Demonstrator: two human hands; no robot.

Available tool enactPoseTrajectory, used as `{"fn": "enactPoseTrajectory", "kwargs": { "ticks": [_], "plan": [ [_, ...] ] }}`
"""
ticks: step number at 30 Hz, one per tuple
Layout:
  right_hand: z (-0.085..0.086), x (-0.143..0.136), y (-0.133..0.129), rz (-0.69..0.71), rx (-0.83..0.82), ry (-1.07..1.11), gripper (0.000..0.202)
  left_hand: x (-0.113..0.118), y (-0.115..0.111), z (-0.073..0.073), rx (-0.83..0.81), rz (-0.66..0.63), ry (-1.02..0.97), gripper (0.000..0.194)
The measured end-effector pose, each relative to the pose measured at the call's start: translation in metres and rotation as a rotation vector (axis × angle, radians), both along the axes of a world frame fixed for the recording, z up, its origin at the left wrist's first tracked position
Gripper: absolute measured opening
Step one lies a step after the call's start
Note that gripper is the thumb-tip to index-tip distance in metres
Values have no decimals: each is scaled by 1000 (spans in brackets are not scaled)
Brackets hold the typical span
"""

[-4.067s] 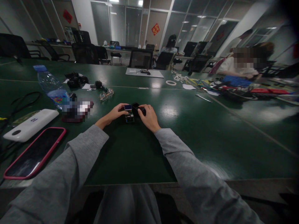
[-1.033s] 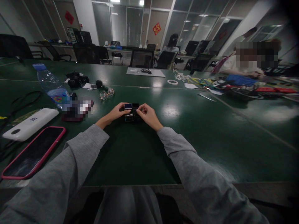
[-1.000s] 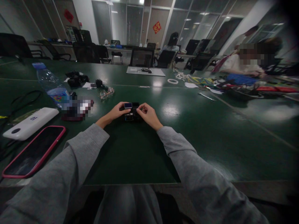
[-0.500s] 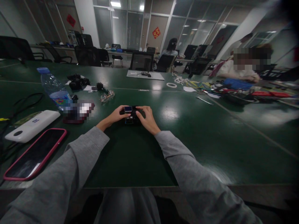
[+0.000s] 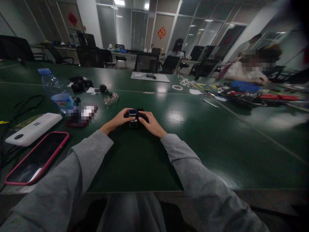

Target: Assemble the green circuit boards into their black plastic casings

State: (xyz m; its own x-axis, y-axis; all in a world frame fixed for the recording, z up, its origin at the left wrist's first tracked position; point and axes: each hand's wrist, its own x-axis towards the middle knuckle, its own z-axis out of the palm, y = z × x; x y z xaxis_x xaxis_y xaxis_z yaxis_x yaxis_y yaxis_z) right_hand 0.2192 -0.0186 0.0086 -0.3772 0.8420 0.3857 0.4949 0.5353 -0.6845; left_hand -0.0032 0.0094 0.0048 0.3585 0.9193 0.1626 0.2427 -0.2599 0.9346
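A small black boxy device with a little screen (image 5: 132,112) on its top stands on the green table (image 5: 135,161) in front of me. My left hand (image 5: 120,118) grips its left side, with the thumb across the near face below the screen. From the right, my right hand (image 5: 152,123) holds the black part of the device between thumb and fingers. Some of the device is hidden behind my fingers, and its exact kind is too small to make out.
To the left are a phone in a red case (image 5: 38,158), a white power bank (image 5: 33,129), a plastic bottle (image 5: 58,91) and eyeglasses (image 5: 111,99). A white ring (image 5: 177,87) and heaped cables (image 5: 205,87) lie at the far right, near a seated person (image 5: 243,72).
My right hand has shifted slightly down, its fingers drawn lower and closer to the device, so more of the black part shows. My left hand keeps its hold.
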Motion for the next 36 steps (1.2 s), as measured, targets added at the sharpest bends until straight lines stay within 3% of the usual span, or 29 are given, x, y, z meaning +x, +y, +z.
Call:
{"fn": "enactPoseTrajectory", "kwargs": {
  "ticks": [10,21,27,36],
  "plan": [
    [-2,2,3,-11,31,-22,37,0,-1,2,-20,8,-12,63],
    [1,2,-1,-8,32,-26,48,0,-2,4,-25,0,-7,60],
    [-1,4,6,-154,154,27,33,-1,0,1,-38,-2,-13,62],
    [-8,13,20,-317,62,168,30,0,-3,4,-37,-6,16,61]
  ]
}}
